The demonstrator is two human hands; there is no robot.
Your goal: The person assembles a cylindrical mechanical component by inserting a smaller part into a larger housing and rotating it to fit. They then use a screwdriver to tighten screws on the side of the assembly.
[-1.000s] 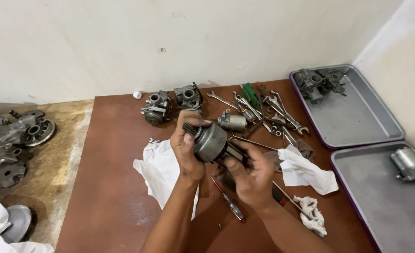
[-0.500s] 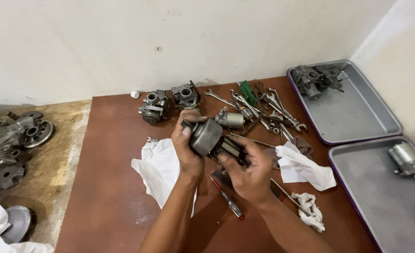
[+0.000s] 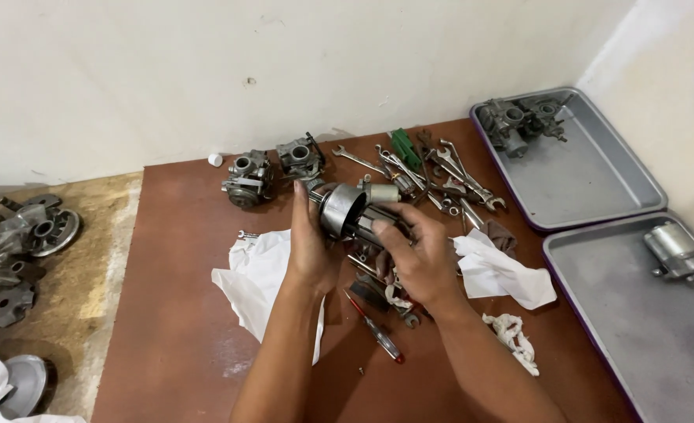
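Both hands grip one part above the brown floor mat [image 3: 182, 313]: the left hand [image 3: 313, 249] is wrapped around a grey cylindrical metal motor housing [image 3: 341, 210], and the right hand [image 3: 417, 258] closes its fingers on the housing's other end. To the right, an upper grey metal tray [image 3: 597, 184] holds two carburettors [image 3: 519, 117]; a lower grey tray [image 3: 621, 313] holds a silver motor [image 3: 678, 251]. Spanners [image 3: 441, 168] lie by the pale wall [image 3: 284, 63].

Motor [image 3: 345, 211] dull silver-grey; counter [image 3: 174, 313] reddish-brown; rags [image 3: 262, 274] white; trays [image 3: 590, 184] grey with purple rims; screwdriver [image 3: 378, 333] red-handled; tool handle [image 3: 403, 149] green.
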